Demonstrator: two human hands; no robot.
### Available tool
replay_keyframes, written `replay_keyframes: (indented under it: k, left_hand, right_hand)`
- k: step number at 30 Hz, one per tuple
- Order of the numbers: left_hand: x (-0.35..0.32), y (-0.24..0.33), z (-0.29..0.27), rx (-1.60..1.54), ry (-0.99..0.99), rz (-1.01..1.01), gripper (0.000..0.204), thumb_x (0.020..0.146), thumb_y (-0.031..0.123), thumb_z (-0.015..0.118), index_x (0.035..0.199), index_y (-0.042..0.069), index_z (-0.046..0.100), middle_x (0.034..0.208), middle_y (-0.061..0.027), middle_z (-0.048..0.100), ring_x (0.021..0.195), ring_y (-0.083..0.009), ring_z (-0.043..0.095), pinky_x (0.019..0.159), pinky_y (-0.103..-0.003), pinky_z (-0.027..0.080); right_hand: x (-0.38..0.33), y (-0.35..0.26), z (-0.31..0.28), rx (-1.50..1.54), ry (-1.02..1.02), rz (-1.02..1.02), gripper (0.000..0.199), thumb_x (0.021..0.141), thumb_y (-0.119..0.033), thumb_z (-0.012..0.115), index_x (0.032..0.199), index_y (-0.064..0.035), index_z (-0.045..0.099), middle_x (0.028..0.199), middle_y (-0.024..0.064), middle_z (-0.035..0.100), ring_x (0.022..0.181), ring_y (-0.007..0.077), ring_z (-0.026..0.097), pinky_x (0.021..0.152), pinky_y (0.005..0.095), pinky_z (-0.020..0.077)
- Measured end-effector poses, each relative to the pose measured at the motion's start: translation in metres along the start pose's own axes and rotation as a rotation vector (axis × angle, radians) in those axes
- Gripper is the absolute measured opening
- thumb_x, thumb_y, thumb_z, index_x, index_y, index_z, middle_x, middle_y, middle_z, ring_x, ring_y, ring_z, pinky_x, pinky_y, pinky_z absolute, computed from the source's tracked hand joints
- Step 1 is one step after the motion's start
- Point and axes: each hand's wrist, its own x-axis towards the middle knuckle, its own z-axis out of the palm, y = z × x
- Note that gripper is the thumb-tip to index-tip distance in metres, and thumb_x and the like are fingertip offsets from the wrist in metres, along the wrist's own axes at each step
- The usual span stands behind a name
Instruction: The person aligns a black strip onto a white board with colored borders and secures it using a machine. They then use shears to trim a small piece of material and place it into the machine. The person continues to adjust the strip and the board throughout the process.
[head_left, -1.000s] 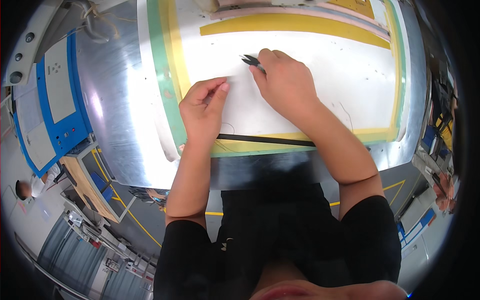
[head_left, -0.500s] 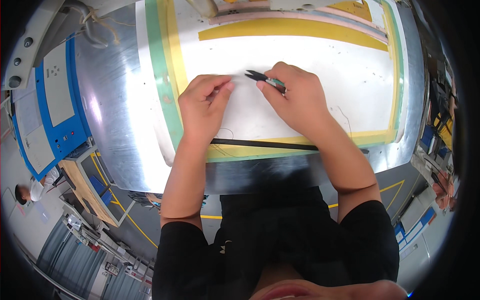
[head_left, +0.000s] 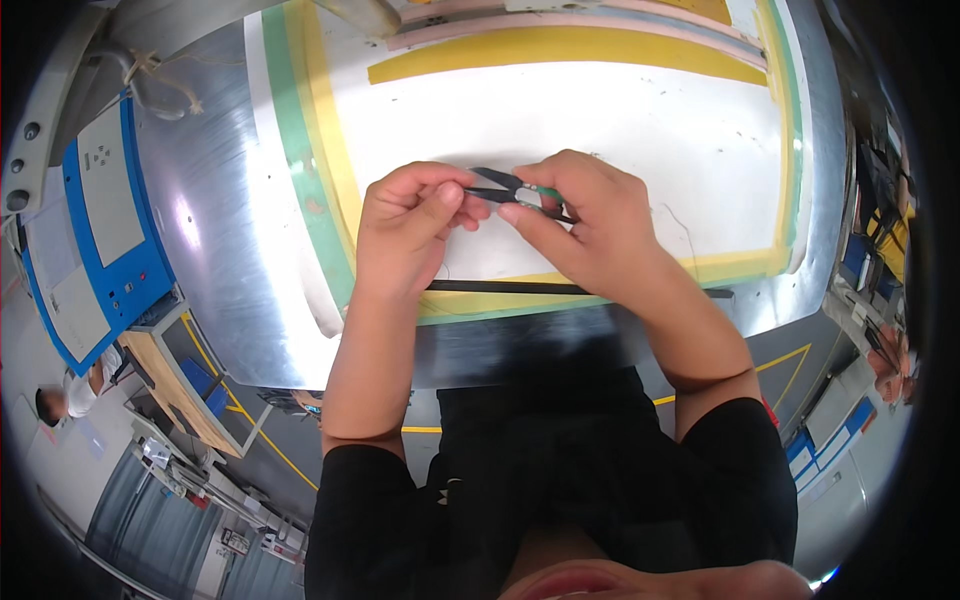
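1. I see the right hand closed around small black snips, fingers wrapped over the handles, blades pointing toward the left hand.
2. The left hand is closed in a pinch, thumb and forefinger pressed together just at the blade tips. Whatever it pinches is too thin for me to tell.
3. Both hands hover close together above a white panel, over its near half.
4. The snips sit between the two hands, touching the right-hand fingers and almost meeting the left fingertips.
5. The panel is bordered with yellow tape along its far side and a green strip down its left edge.
6. A thin black rod lies along the near edge of the panel, just below both wrists.
7. A fine thread curls on the panel just right of the right hand.
8. The panel rests on a shiny metal counter.
9. A blue control box stands left of the counter, well apart from the hands.
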Motion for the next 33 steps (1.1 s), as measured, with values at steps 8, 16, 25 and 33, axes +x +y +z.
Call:
replay_keyframes:
  k: [8,16,25,33]
  left_hand:
    - [-0.005,0.002,-0.001,0.107,0.171,0.055,0.012,0.1,0.005,0.067,0.108,-0.003,0.07,0.087,-0.0077,0.069,0.075,-0.0162,0.065,0.07,-0.028,0.054]
    - [-0.004,-0.011,-0.01,0.236,0.213,0.049,0.012,0.098,0.003,0.07,0.106,-0.006,0.071,0.085,-0.0096,0.071,0.074,-0.0155,0.066,0.07,-0.028,0.053]
    - [-0.003,-0.015,-0.017,0.254,0.191,0.079,0.014,0.098,0.002,0.07,0.109,-0.007,0.07,0.087,-0.01,0.072,0.077,-0.016,0.068,0.07,-0.03,0.055]
    - [-0.004,-0.015,-0.023,0.251,0.143,0.08,0.012,0.099,0.0,0.067,0.108,-0.006,0.07,0.087,-0.0103,0.071,0.077,-0.0166,0.068,0.073,-0.03,0.055]
  right_hand:
    - [-0.005,0.006,-0.008,-0.171,0.114,-0.277,0.025,0.084,-0.015,0.084,0.1,-0.003,0.069,0.077,0.0061,0.067,0.06,0.021,0.064,0.052,0.0304,0.0498]
    - [-0.006,0.003,-0.013,0.022,0.137,-0.229,0.035,0.076,-0.015,0.091,0.104,-0.0029,0.073,0.074,0.0053,0.067,0.059,0.0161,0.065,0.051,0.025,0.0494]
    - [-0.003,-0.003,-0.016,0.042,0.151,-0.237,0.033,0.073,-0.009,0.092,0.099,-0.001,0.074,0.076,0.0084,0.068,0.06,0.0175,0.067,0.052,0.0261,0.0522]
    - [-0.003,-0.004,-0.018,-0.06,0.212,-0.457,0.033,0.071,-0.006,0.092,0.097,0.0005,0.073,0.076,0.0096,0.071,0.063,0.0231,0.068,0.054,0.029,0.0541]
